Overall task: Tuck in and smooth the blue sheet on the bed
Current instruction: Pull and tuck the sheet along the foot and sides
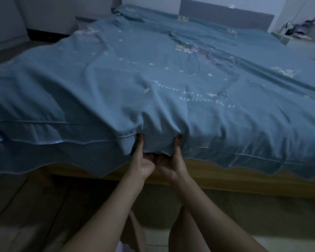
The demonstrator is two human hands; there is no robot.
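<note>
The blue sheet [116, 84], printed with small stars, flowers and white lettering, covers the whole bed and hangs over its near edge. My left hand [142, 160] and my right hand [173, 160] grip a bunched fold of the sheet's hanging edge at the middle of the near side. Both thumbs lie on top of the cloth, and the fingers curl underneath, close together. Wrinkles fan out from the gripped fold across the bed top. A second frilled layer hangs below on the left.
The wooden bed frame [225, 177] shows under the sheet's hem. A grey headboard [225, 13] stands at the far end. Pillows [131, 13] lie at the far left. A nightstand with clutter [296, 31] is at the far right. Wooden floor [25, 206] lies below.
</note>
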